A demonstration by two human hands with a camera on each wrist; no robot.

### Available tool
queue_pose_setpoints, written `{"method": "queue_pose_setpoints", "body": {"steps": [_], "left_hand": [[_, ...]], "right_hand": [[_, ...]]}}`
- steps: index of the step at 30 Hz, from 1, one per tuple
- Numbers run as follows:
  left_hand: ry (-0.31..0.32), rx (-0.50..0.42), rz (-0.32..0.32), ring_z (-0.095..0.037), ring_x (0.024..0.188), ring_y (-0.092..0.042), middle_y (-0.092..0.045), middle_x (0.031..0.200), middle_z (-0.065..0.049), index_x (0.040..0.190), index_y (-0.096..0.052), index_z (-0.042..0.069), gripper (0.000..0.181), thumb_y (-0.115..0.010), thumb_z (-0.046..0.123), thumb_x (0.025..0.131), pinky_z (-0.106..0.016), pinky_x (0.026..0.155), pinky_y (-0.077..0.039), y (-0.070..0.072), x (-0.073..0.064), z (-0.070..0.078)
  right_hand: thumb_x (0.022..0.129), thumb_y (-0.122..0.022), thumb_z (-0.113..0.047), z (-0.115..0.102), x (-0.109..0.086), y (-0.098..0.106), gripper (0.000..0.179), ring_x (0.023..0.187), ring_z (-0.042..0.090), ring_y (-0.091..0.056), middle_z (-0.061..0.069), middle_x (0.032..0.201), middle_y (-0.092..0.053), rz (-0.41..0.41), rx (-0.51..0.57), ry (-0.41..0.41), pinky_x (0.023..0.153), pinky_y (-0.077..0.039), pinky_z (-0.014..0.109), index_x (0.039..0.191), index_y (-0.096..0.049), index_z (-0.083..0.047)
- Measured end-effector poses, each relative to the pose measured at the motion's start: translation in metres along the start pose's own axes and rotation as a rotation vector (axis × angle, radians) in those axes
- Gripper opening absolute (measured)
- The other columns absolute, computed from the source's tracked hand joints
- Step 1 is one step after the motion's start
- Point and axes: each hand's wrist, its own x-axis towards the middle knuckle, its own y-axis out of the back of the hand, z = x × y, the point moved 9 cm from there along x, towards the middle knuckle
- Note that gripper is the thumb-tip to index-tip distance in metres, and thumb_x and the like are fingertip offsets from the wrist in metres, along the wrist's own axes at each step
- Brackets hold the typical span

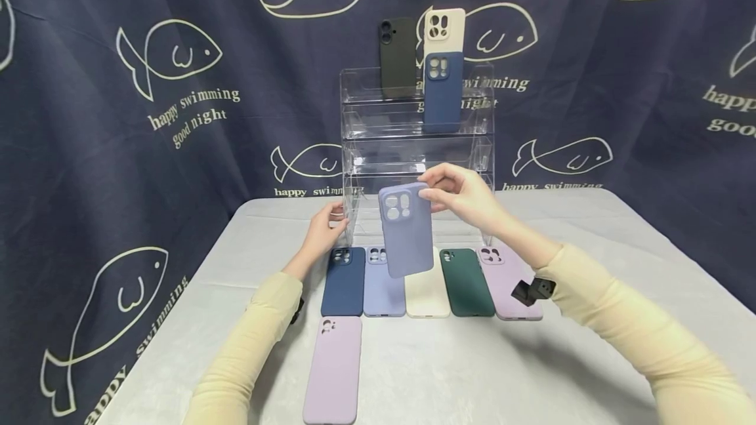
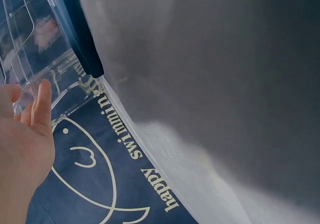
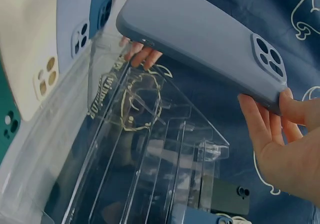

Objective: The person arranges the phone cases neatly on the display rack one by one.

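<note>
My right hand (image 1: 463, 195) pinches a periwinkle phone case (image 1: 407, 231) by its upper corner beside the camera cutouts. The case hangs upright in front of the lower tiers of a clear display rack (image 1: 416, 166). In the right wrist view, the thumb and fingertips are on the camera end of the case (image 3: 200, 33), and the far end is free. At the rack's left side, my left hand (image 1: 326, 229) holds the side edge; in the left wrist view its fingers (image 2: 42, 101) lie around the clear plastic.
A black case (image 1: 398, 58), a cream case (image 1: 445, 21) and a blue case (image 1: 443, 97) stand in the upper tiers. Before the rack lie navy (image 1: 344, 287), periwinkle (image 1: 384, 297), cream (image 1: 428, 300), green (image 1: 468, 284) and lilac (image 1: 514, 294) cases; another lilac case (image 1: 333, 372) lies nearer.
</note>
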Motion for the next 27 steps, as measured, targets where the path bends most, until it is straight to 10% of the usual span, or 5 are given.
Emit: {"method": "queue_pose_setpoints", "body": {"steps": [27], "left_hand": [[0.042,-0.010,-0.002,-0.033,0.101,-0.063,-0.062,0.114,-0.021,0.126,-0.051,-0.002,0.042,-0.064,0.007,0.087,-0.041,0.084,-0.057,0.000,0.000,-0.006]], "right_hand": [[0.085,-0.068,-0.010,-0.023,0.070,0.068,0.029,0.073,0.001,-0.064,-0.005,0.085,-0.062,0.275,-0.065,0.121,0.067,-0.059,0.023,0.110,-0.061,0.004]]}}
